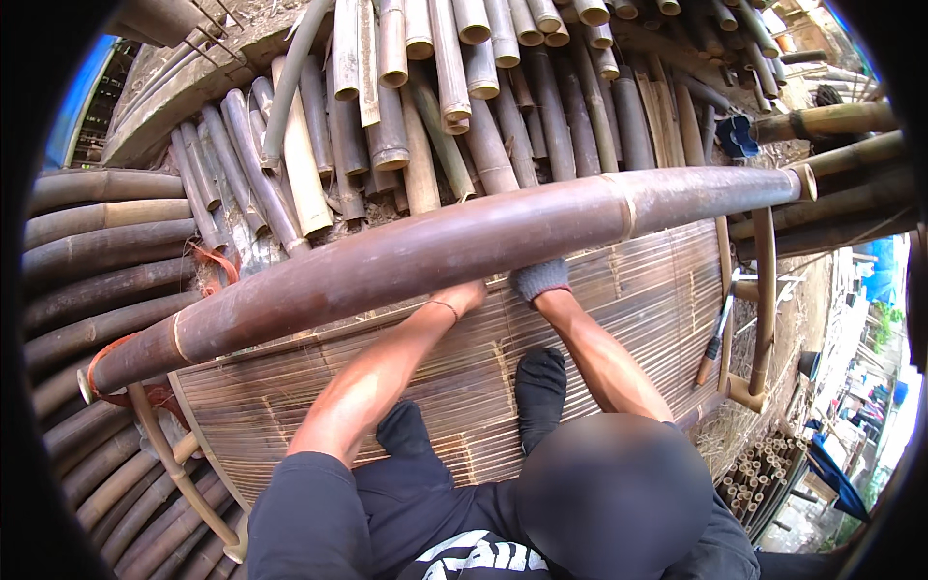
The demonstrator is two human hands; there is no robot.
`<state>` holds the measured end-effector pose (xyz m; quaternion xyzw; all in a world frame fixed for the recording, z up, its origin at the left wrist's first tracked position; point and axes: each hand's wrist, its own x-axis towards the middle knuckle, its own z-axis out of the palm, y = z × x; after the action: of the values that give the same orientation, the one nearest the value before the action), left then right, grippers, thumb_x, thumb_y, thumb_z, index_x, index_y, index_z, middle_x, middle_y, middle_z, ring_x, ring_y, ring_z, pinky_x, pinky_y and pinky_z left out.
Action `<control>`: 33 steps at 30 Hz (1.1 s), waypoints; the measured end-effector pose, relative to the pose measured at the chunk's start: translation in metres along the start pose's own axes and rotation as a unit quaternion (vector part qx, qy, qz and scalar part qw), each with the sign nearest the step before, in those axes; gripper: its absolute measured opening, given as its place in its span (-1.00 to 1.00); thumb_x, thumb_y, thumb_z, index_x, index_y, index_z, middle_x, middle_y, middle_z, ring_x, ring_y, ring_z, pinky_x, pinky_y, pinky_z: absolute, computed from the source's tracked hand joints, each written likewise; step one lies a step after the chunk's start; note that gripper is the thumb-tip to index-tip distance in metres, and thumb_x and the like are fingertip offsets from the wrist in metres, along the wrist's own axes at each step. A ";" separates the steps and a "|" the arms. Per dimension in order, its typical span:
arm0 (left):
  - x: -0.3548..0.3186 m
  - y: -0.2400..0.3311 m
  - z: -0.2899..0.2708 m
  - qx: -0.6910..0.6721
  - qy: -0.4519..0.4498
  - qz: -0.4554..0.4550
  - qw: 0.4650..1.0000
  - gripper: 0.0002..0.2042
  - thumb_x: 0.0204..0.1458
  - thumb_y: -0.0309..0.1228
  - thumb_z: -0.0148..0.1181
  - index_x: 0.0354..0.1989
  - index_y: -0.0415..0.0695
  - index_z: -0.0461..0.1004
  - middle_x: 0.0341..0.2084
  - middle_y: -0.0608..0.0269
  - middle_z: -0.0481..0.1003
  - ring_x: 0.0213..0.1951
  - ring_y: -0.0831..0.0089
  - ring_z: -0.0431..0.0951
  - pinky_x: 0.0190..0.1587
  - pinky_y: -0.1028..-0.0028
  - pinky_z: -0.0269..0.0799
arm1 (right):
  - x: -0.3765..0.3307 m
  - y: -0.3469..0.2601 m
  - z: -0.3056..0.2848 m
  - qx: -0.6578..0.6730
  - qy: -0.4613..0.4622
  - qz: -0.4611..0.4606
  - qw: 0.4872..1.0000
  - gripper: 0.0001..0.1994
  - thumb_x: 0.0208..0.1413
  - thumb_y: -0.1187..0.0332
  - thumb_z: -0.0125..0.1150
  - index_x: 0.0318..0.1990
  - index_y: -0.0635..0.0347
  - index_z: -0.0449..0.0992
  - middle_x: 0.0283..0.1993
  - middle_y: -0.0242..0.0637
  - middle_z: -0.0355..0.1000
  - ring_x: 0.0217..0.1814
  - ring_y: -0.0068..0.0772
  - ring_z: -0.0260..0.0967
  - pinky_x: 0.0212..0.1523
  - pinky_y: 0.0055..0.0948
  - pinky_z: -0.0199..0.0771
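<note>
A long, thick brown bamboo pole (425, 256) runs slantwise across the view, from lower left to upper right. My left hand (462, 296), bare with a thin band at the wrist, reaches under the pole's near side, and its fingers are hidden behind it. My right hand (539, 278), in a grey glove, grips the same pole just to the right. Both forearms stretch forward over a woven bamboo mat (638, 300). My feet in black socks (539, 387) rest on that mat.
Many cut bamboo poles (464, 106) are stacked beyond the big pole, and more dark poles (97, 261) lie at the left. A knife-like tool (715, 338) lies at the mat's right edge beside a bamboo frame (764, 309). A bundle of short bamboo pieces (759, 478) stands at the lower right.
</note>
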<state>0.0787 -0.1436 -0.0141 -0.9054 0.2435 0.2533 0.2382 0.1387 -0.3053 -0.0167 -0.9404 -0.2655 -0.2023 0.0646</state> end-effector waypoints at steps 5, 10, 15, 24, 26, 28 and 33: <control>0.017 -0.019 -0.011 -0.603 0.014 -0.059 0.795 -0.61 0.21 -0.25 -0.07 0.11 -0.21 0.44 0.15 -0.10 0.41 0.22 0.08 0.35 0.26 0.12 0.20 | 0.015 0.029 0.021 0.073 -0.158 0.012 0.985 -0.73 0.13 0.29 0.02 -0.26 0.17 0.65 -0.23 -0.08 0.57 -0.15 -0.01 0.51 -0.08 -0.11 0.49; 0.020 -0.009 -0.013 -0.581 0.033 -0.159 0.798 -0.63 0.18 -0.26 -0.02 0.10 -0.16 0.45 0.12 -0.08 0.43 0.19 0.08 0.37 0.23 0.13 0.22 | 0.028 0.037 0.022 0.134 -0.249 0.004 0.959 -0.73 0.13 0.28 0.03 -0.24 0.17 0.65 -0.17 -0.07 0.57 -0.11 -0.01 0.50 -0.04 -0.11 0.48; 0.018 0.012 -0.037 -0.563 0.072 -0.201 0.798 -0.64 0.15 -0.27 0.03 0.09 -0.11 0.47 0.10 -0.06 0.45 0.17 0.08 0.39 0.21 0.13 0.25 | 0.001 0.036 0.004 0.148 -0.176 -0.034 0.973 -0.74 0.12 0.27 0.05 -0.22 0.17 0.65 -0.12 -0.06 0.56 -0.06 0.00 0.49 0.00 -0.11 0.46; -0.017 -0.025 -0.053 -0.656 0.049 -0.072 0.750 -0.72 0.10 -0.24 0.21 -0.22 -0.22 0.57 -0.26 0.13 0.59 -0.17 0.28 0.50 -0.01 0.31 0.36 | -0.006 0.006 -0.082 0.302 -0.151 0.073 0.938 -0.84 -0.07 0.32 0.28 -0.29 0.07 0.64 -0.24 -0.15 0.51 -0.14 -0.03 0.44 -0.08 -0.09 0.41; -0.022 -0.028 -0.051 -0.707 0.009 -0.053 0.706 -0.73 0.11 -0.25 0.22 -0.21 -0.23 0.57 -0.27 0.16 0.59 -0.18 0.36 0.50 -0.03 0.37 0.36 | -0.006 0.003 -0.083 0.301 -0.116 0.044 0.946 -0.85 -0.07 0.34 0.29 -0.30 0.08 0.64 -0.29 -0.17 0.49 -0.17 -0.05 0.43 -0.10 -0.10 0.41; -0.024 -0.033 -0.053 -0.745 -0.044 -0.045 0.664 -0.74 0.12 -0.27 0.23 -0.20 -0.24 0.58 -0.27 0.19 0.59 -0.19 0.42 0.49 -0.04 0.41 0.36 | -0.004 0.004 -0.088 0.311 -0.082 0.009 0.947 -0.85 -0.07 0.36 0.30 -0.29 0.08 0.63 -0.30 -0.18 0.48 -0.18 -0.07 0.43 -0.11 -0.11 0.41; -0.029 -0.013 -0.034 -0.714 0.137 -0.089 0.681 -0.73 0.15 -0.24 0.18 -0.13 -0.17 0.58 -0.24 0.14 0.59 -0.15 0.29 0.52 0.02 0.35 0.34 | -0.040 0.023 -0.152 0.435 -0.121 0.216 0.866 -0.93 0.07 0.43 0.27 -0.30 0.16 0.63 -0.35 -0.20 0.48 -0.28 -0.19 0.43 -0.21 -0.31 0.44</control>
<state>0.0764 -0.1431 0.0325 -0.8431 -0.0624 0.2008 -0.4950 0.0666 -0.3786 0.1048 -0.8679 -0.1230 0.0685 0.4764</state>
